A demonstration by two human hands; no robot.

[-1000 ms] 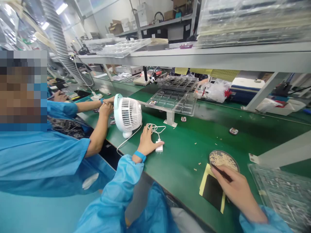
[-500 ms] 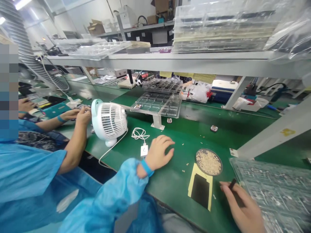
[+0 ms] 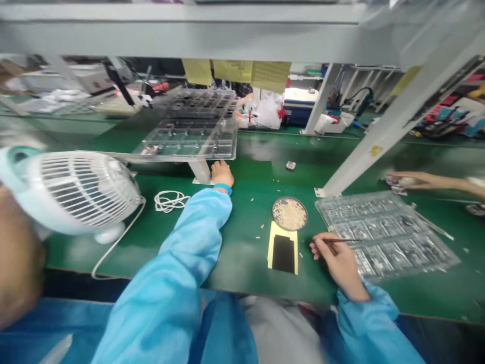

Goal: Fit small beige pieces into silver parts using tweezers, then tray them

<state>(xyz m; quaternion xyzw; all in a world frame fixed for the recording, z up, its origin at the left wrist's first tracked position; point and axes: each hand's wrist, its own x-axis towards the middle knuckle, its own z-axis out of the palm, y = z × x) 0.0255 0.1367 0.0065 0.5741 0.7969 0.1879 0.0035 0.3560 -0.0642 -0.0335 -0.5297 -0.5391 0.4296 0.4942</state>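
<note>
My left hand (image 3: 223, 173) reaches to the table beside the foot (image 3: 200, 172) of a small raised stand, fingers curled down. Whatever lies beneath the fingers is hidden. In my right hand (image 3: 335, 255) a thin dark stick-like tool (image 3: 344, 240) lies between thumb and fingers, its kind unclear. Left of that hand, a black sheet (image 3: 283, 254) rests on yellow paper (image 3: 272, 246). Just beyond is a round dish (image 3: 290, 214) of small pale pieces. A clear compartment tray (image 3: 382, 235) with small parts lies to the right.
A white fan (image 3: 85, 189) and coiled white cable (image 3: 169, 201) occupy the left. Clear trays (image 3: 189, 139) sit on the raised stand. A slanted metal post (image 3: 364, 146) rises at right; another person's hand (image 3: 411, 180) holds a small part there. A small part (image 3: 290, 165) lies farther back.
My left hand has moved forward to the stand's foot, where a small part lay visible earlier. The view has turned right and down. Another person's hand has appeared at right.
</note>
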